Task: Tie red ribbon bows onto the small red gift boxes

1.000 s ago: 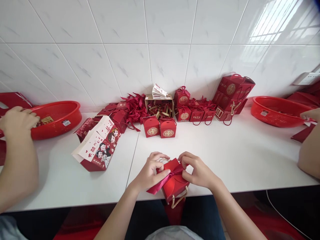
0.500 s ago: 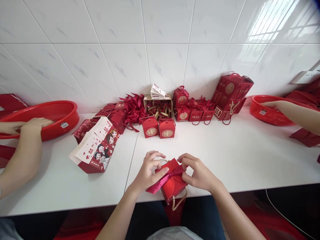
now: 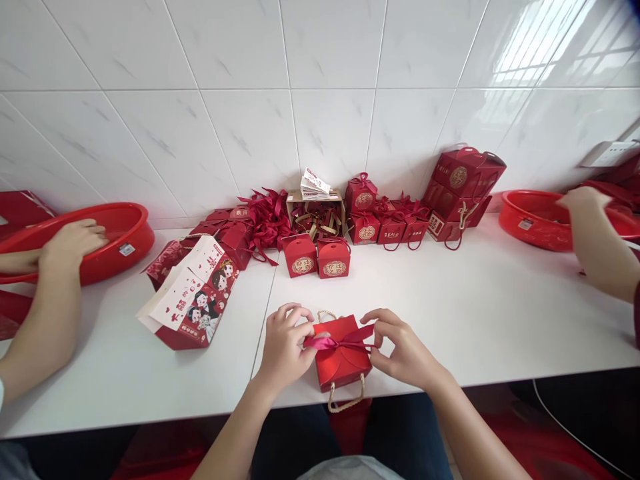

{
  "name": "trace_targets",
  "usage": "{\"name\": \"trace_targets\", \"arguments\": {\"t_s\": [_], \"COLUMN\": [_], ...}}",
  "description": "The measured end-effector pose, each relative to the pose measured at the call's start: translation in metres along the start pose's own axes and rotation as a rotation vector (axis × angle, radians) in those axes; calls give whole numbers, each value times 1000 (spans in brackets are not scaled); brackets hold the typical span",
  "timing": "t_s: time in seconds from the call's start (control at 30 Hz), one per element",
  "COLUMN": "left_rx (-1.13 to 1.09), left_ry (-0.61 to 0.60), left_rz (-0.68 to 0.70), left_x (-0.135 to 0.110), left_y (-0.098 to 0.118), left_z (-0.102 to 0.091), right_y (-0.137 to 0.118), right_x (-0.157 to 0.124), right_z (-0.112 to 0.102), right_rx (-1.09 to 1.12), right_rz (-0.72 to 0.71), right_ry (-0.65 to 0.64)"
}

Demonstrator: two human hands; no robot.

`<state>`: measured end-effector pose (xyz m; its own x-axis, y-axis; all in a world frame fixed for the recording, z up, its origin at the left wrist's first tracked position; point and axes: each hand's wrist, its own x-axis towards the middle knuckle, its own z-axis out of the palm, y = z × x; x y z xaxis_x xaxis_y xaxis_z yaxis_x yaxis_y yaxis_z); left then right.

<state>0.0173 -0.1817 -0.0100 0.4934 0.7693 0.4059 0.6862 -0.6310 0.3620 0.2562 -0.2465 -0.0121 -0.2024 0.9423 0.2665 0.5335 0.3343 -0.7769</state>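
A small red gift box [image 3: 340, 371] with rope handles lies near the table's front edge, top side up. A magenta ribbon [image 3: 341, 343] is tied across it, knotted near the middle. My left hand [image 3: 287, 341] pinches the ribbon at the left side of the box. On the other side, my right hand [image 3: 400, 345] has thumb and fingers closed on the ribbon's right part. Both hands are beside the box, with my forearms coming in from below.
Behind stand two small red boxes [image 3: 317, 259], a ribbon pile [image 3: 270, 217] and an open carton [image 3: 292, 207]. At left is a printed box [image 3: 205, 300]. Co-workers' hands reach into red basins [image 3: 143, 227] on both sides. Stacked boxes [image 3: 463, 177] stand back right.
The box has turned so that it sits straighter before me. My left hand has shifted left along the ribbon, drawing it across. The right co-worker's hand has risen at the basin.
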Motion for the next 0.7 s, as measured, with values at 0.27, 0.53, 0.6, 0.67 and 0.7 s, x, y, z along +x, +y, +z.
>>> {"name": "trace_targets", "arguments": {"t_s": [0.27, 0.53, 0.6, 0.67, 0.7], "left_rx": [-445, -812, -799, -706, -642], "left_ry": [-106, -158, -100, -4, 43], "left_rz": [-63, -227, -288, -374, -422], "left_x": [1, 5, 2, -9, -16], "left_y": [-5, 10, 8, -1, -6], "left_z": [5, 32, 35, 35, 33], "right_y": [12, 54, 61, 68, 72], "right_x": [-10, -22, -19, -10, -2], "right_z": [-4, 21, 17, 2, -10], "right_rx": [113, 415, 412, 399, 397], "right_rz": [9, 80, 129, 156, 165], "right_ry": [-25, -217, -102, 61, 157]}}
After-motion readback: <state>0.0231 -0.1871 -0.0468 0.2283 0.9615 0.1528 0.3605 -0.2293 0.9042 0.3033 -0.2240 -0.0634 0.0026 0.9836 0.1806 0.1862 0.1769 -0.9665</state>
